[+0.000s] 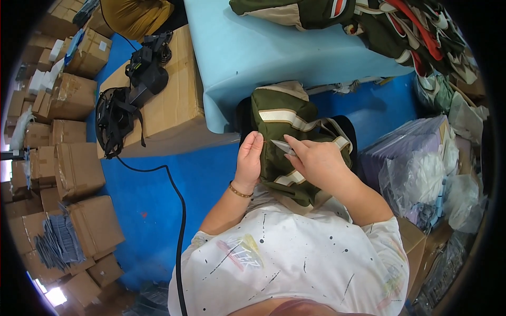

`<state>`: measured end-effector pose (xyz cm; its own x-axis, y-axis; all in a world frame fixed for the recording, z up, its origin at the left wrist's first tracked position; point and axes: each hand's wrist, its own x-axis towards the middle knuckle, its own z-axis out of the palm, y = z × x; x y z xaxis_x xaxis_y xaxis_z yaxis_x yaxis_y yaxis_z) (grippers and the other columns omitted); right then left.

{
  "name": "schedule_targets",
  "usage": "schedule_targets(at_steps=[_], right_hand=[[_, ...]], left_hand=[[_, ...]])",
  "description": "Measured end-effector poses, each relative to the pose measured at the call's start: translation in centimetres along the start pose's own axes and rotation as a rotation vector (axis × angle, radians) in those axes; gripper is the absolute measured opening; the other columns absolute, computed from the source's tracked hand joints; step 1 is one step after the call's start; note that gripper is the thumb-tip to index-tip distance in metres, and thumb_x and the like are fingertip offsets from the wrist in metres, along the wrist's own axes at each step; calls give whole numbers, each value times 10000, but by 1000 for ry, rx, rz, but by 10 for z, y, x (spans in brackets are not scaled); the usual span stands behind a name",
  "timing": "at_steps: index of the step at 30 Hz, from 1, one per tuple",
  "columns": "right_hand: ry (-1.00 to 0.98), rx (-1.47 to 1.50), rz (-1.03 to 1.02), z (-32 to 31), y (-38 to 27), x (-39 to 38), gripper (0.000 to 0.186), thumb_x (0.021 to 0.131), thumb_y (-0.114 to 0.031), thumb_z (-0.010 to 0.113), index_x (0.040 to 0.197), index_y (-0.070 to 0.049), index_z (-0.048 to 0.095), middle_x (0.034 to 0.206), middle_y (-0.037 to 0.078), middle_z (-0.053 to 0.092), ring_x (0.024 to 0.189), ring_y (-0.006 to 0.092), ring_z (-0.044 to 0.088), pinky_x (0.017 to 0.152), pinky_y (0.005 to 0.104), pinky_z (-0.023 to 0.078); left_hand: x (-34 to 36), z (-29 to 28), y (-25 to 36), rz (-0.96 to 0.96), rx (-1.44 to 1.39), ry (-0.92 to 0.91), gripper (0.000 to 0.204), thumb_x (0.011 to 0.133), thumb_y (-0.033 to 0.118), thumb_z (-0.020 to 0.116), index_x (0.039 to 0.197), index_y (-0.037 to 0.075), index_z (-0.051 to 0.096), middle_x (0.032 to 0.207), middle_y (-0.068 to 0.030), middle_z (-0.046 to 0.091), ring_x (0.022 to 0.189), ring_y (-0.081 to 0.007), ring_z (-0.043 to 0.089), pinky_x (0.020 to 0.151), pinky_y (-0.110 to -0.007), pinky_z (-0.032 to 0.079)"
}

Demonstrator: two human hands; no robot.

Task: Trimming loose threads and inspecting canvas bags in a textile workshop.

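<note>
A dark olive-green fabric bag (284,105) with cream and brown-edged straps lies across my lap. My right hand (324,163) is closed around a small pair of thread snips (283,147), whose pointed silver blades aim left over the bag. At the bag's left edge my left hand (250,160) is pinched closed, fingers up, close to the blade tips. What it pinches, perhaps a thread, is too fine to make out. Part of the snips is hidden inside my right hand.
More green, cream and red bags (411,31) are heaped on the light-blue covered table (237,47) ahead. Black strapped gear (142,73) rests on a cardboard box (179,100) at left, its black cable (183,210) trailing toward me. Plastic-wrapped purple stacks (400,152) stand right.
</note>
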<state>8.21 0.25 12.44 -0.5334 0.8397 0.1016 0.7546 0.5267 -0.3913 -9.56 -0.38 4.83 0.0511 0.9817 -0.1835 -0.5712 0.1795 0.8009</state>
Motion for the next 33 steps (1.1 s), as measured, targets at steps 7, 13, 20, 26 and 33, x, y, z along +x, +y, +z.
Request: schedule_targets(at_steps=[7, 13, 20, 26, 33], right_hand=[[-25, 72, -15, 0, 0, 2, 369, 857, -289, 578, 1138, -51, 586, 754, 77, 641, 635, 252, 632, 536, 361, 500], [-61, 65, -2, -2, -1, 1, 377, 860, -290, 571, 1144, -43, 582, 768, 80, 645, 657, 251, 637, 549, 356, 505], [-91, 4, 10, -5, -5, 1, 381, 853, -283, 574, 1147, -40, 580, 776, 74, 647, 648, 250, 637, 544, 355, 504], [34, 174, 44, 4, 8, 4, 321, 826, -274, 612, 1076, -74, 591, 750, 88, 638, 649, 276, 630, 553, 378, 495], [253, 726, 93, 36, 9, 30, 381, 708, -174, 784, 951, -35, 525, 758, 62, 526, 638, 145, 480, 586, 266, 431]], left_hand=[[0, -1, 1, -30, -41, -20, 188, 984, 196, 444, 1007, 44, 552, 947, 5, 587, 853, -50, 525, 744, -192, 439], [-1, 1, 0, -6, -16, -18, 187, 985, 200, 444, 981, 43, 545, 925, 13, 575, 832, -44, 510, 733, -192, 435], [-1, 1, -2, 58, 115, -6, 183, 988, 199, 439, 947, 49, 535, 871, 28, 548, 791, -32, 478, 708, -182, 420], [1, -2, -3, -15, -4, 11, 185, 987, 196, 442, 982, 41, 543, 901, 13, 572, 815, -42, 500, 720, -184, 427], [0, -6, -6, 36, 112, 21, 198, 985, 170, 431, 1032, 12, 542, 986, -18, 584, 924, -68, 520, 818, -210, 421]])
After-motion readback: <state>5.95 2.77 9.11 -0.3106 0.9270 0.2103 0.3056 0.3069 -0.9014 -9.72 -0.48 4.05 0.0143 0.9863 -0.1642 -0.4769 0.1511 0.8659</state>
